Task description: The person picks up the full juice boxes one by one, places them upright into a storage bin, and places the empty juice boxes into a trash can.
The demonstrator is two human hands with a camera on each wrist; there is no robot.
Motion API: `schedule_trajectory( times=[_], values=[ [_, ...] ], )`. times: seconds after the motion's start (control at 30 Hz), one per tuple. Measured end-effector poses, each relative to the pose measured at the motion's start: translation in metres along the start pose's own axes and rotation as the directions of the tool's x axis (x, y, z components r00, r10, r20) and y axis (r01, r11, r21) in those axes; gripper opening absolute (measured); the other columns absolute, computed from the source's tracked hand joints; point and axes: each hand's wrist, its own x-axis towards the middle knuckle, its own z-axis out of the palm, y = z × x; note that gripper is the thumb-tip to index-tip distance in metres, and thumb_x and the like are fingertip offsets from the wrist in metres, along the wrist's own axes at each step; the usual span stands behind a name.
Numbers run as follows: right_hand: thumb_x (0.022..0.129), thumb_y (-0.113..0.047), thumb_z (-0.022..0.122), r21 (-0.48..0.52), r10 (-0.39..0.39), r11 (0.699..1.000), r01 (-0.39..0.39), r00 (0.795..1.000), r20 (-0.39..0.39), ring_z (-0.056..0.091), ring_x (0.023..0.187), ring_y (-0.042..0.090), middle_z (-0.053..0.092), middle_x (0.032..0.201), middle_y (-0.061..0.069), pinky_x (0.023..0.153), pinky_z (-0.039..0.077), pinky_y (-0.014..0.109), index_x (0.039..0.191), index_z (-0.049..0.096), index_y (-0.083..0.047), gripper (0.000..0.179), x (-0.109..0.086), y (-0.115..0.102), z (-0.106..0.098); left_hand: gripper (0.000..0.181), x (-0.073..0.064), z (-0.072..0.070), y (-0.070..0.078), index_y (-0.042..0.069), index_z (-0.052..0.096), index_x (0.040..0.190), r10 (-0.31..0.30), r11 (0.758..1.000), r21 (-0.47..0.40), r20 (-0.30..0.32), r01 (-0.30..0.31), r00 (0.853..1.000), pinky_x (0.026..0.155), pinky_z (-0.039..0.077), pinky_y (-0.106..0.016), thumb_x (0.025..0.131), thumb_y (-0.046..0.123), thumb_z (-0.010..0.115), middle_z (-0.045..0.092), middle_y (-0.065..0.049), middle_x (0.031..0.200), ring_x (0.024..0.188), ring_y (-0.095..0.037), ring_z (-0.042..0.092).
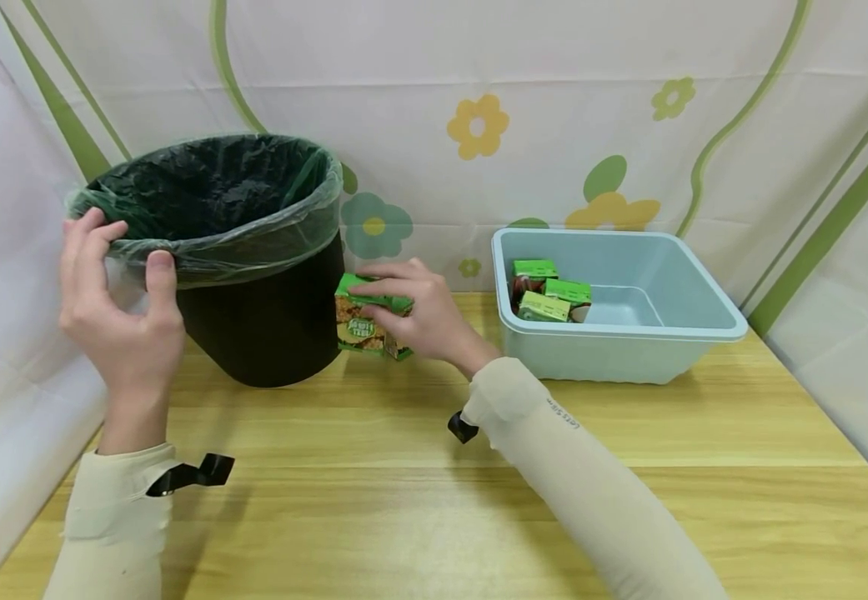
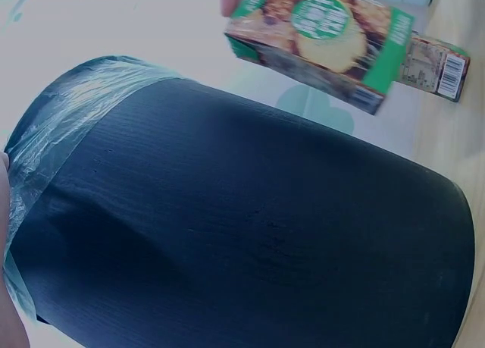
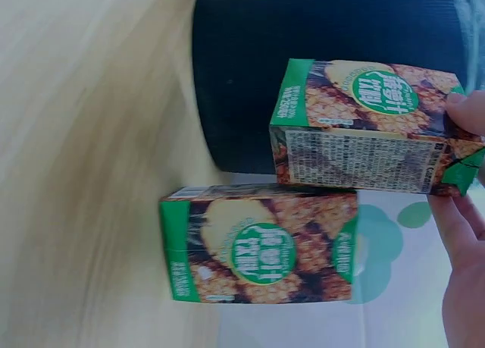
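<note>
My left hand [image 1: 122, 308] holds the rim of a black trash bin [image 1: 268, 325], fingers and thumb on the green plastic liner [image 1: 253, 258] folded over it. Just right of the bin, my right hand [image 1: 426, 308] grips a juice carton [image 3: 364, 120] at its top end. This carton is green and brown with a round green label, and the left wrist view shows it [image 2: 326, 29] tilted. A second, similar carton [image 3: 261, 249] stands on the table close behind the held one. The bin's bottom inside is hidden.
A light blue plastic basket [image 1: 621, 358] stands at the right with several green-topped cartons [image 1: 567, 292] in its left part. A wooden table [image 1: 373, 517] lies beneath everything. Behind hangs a white curtain [image 1: 403, 67] with printed flowers.
</note>
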Motion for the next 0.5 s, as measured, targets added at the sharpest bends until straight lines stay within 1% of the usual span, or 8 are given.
schedule_trajectory(
  times=[0.03, 0.13, 0.17, 0.3, 0.37, 0.5],
  values=[
    [0.095, -0.014, 0.08, 0.004, -0.013, 1.0, 0.013, 1.0, -0.025, 0.069, 0.127, 0.023, 0.074, 0.136, 0.01, 0.117, 0.044, 0.046, 0.12, 0.082, -0.012, 0.025, 0.002, -0.001, -0.001, 0.045, 0.0, 0.0, 0.0, 0.007, 0.076, 0.126, 0.0, 1.0, 0.0, 0.0, 0.0, 1.0, 0.13, 0.031, -0.027, 0.092, 0.036, 0.068, 0.067, -0.004, 0.147, 0.152, -0.018, 0.049],
    [0.095, -0.013, 0.08, 0.012, -0.043, 0.999, 0.044, 0.995, -0.087, 0.07, 0.125, 0.023, 0.075, 0.135, 0.012, 0.102, 0.048, 0.039, 0.121, 0.082, -0.011, 0.026, 0.008, -0.004, -0.005, 0.045, 0.001, 0.0, 0.001, 0.006, 0.076, 0.126, 0.002, 1.0, -0.001, 0.0, -0.002, 1.0, 0.13, 0.031, -0.027, 0.092, 0.036, 0.068, 0.067, -0.003, 0.147, 0.152, -0.018, 0.049],
    [0.095, -0.013, 0.079, 0.016, -0.044, 0.999, 0.046, 0.994, -0.101, 0.069, 0.125, 0.023, 0.075, 0.135, 0.012, 0.101, 0.048, 0.038, 0.121, 0.081, -0.011, 0.027, 0.01, -0.005, -0.007, 0.045, 0.001, 0.0, 0.001, 0.006, 0.076, 0.126, 0.003, 1.0, 0.0, 0.0, -0.003, 1.0, 0.13, 0.031, -0.027, 0.092, 0.036, 0.068, 0.067, -0.004, 0.147, 0.152, -0.018, 0.049],
    [0.097, -0.013, 0.077, 0.032, -0.049, 0.998, 0.054, 0.988, -0.148, 0.068, 0.127, 0.022, 0.073, 0.136, 0.012, 0.11, 0.046, 0.037, 0.124, 0.08, -0.01, 0.027, 0.017, -0.012, -0.013, 0.045, 0.001, 0.0, 0.0, 0.006, 0.076, 0.125, 0.005, 1.0, -0.001, -0.004, -0.005, 1.0, 0.13, 0.031, -0.028, 0.092, 0.035, 0.068, 0.067, -0.004, 0.146, 0.152, -0.018, 0.05],
    [0.097, -0.012, 0.076, 0.045, -0.045, 0.998, 0.053, 0.986, -0.163, 0.067, 0.127, 0.021, 0.073, 0.137, 0.011, 0.108, 0.048, 0.035, 0.125, 0.079, -0.01, 0.028, 0.02, -0.016, -0.016, 0.045, 0.001, 0.0, 0.0, 0.007, 0.076, 0.125, 0.005, 1.0, -0.001, -0.005, -0.005, 1.0, 0.13, 0.031, -0.028, 0.092, 0.036, 0.068, 0.067, -0.004, 0.146, 0.152, -0.018, 0.05],
    [0.098, -0.012, 0.076, 0.051, -0.05, 0.997, 0.062, 0.979, -0.199, 0.064, 0.126, 0.022, 0.072, 0.138, 0.011, 0.101, 0.048, 0.033, 0.126, 0.079, -0.01, 0.029, 0.026, -0.021, -0.021, 0.045, 0.0, 0.0, 0.0, 0.007, 0.076, 0.125, 0.006, 1.0, -0.003, -0.004, -0.006, 1.0, 0.13, 0.031, -0.028, 0.092, 0.036, 0.068, 0.067, -0.005, 0.147, 0.152, -0.018, 0.05]
  ],
)
